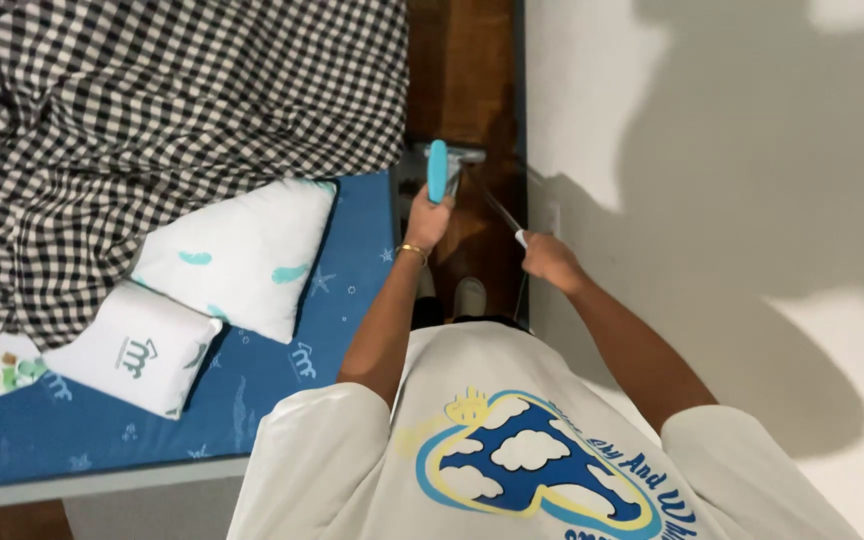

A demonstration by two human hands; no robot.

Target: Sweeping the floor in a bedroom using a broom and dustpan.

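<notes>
My left hand [428, 218], with a gold bracelet on the wrist, grips the teal handle [437, 170] of a small grey appliance [462, 157] that stands low over the brown wooden floor [462, 60]. My right hand [548, 260] pinches the appliance's dark cord [500, 210] near its white end, close to a white wall socket [552, 216]. The cord runs taut between the appliance and my right hand. My white T-shirt [352, 450] with a blue cloud print fills the bottom of the view.
A bed with a blue sheet [352, 260] lies to the left, carrying a black-and-white checked blanket [152, 100] and two white pillows [242, 255] [137, 350]. A white wall [732, 150] stands on the right, leaving a narrow strip of floor between.
</notes>
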